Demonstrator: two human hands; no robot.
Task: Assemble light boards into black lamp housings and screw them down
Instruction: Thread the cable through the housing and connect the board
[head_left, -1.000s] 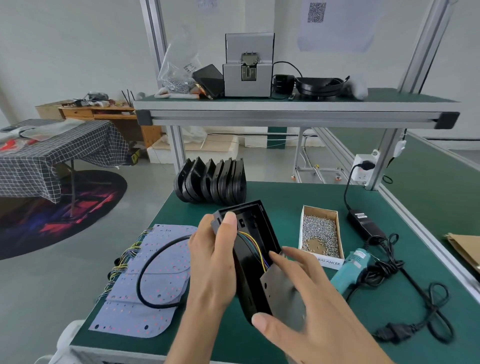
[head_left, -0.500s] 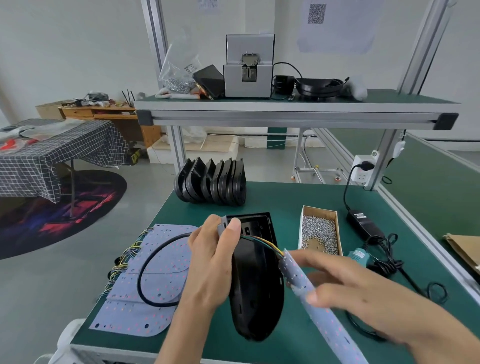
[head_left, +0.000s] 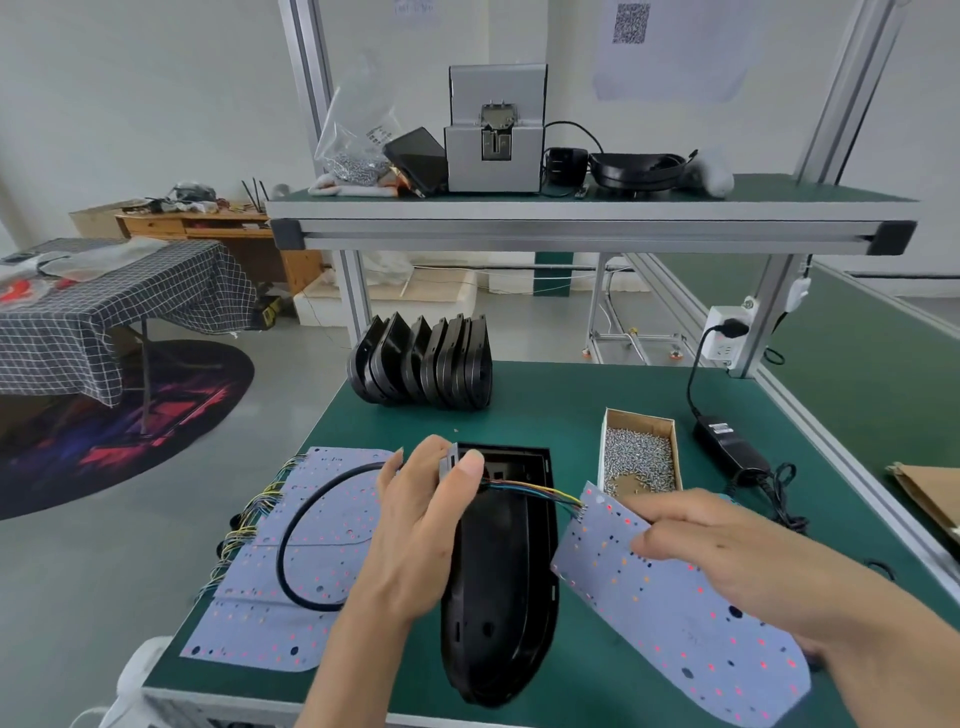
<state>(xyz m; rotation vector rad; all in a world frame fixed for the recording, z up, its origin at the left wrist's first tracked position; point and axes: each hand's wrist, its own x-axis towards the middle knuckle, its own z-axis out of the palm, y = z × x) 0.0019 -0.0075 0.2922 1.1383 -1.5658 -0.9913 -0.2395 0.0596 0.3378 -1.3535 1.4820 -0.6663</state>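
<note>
— Where do we have the black lamp housing (head_left: 498, 587)?

— It lies on the green bench top (head_left: 571, 410) near the front edge, its rounded end toward us and its square end away. Our left hand (head_left: 415, 535) grips the far left corner of it, thumb curled over the rim.

— And the light board (head_left: 670, 608)?

— Just right of the housing, tilted, with its lit dots facing up. Our right hand (head_left: 711, 540) holds its far edge, fingers curled over it. Coloured wires (head_left: 535, 491) run from the board's far corner into the housing.

— What else do we see on the bench?

— A stack of light boards (head_left: 291, 545) at the front left corner, with a black cable (head_left: 291, 519) looped across it. A row of housings (head_left: 426, 364) stands on edge at the back. A cardboard box of screws (head_left: 638, 452) sits right of the housing, and a black power adapter (head_left: 727, 441) lies near the right edge.
</note>
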